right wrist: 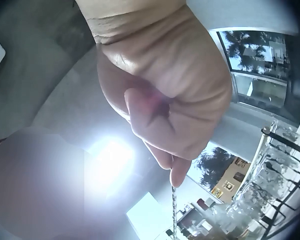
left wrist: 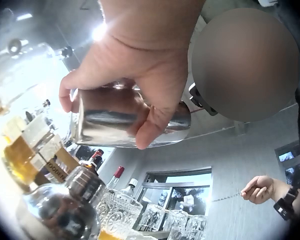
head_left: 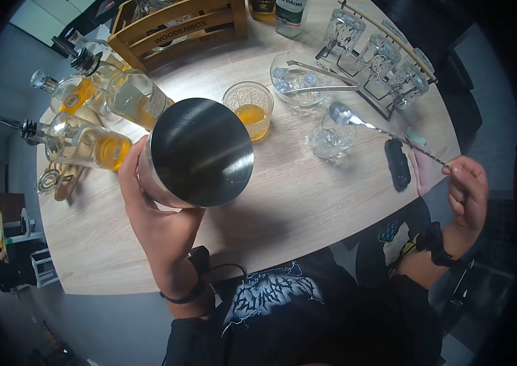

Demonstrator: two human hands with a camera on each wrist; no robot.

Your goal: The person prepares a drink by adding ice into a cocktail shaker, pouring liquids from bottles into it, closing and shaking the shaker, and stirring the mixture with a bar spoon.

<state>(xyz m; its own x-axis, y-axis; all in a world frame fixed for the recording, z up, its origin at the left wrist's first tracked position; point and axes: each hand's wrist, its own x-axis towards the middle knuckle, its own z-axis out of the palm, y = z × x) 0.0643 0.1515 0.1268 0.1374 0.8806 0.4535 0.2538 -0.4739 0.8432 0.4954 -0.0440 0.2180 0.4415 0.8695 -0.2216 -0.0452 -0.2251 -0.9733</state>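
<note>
My left hand (head_left: 164,235) grips a metal shaker tin (head_left: 203,155) round its side, raised over the table with its mouth tilted toward the head camera. The tin's inside wall is bare and shiny; in the left wrist view, thumb and fingers wrap its body. Off to the right, my right hand (head_left: 471,192) pinches a bar spoon (head_left: 342,114) near the end of its twisted handle. The spoon's bowl hangs over a small clear glass (head_left: 330,138). Just beyond the tin stands a patterned glass (head_left: 248,104) with amber liquid.
Bottles with pourers (head_left: 87,143) crowd the left side, near a strainer (head_left: 49,181). A wooden crate (head_left: 179,33) stands at the back. Tongs (head_left: 325,88) lie across an ice bowl (head_left: 283,97). A rack of upturned glasses (head_left: 380,55) and a black object (head_left: 397,165) are on the right.
</note>
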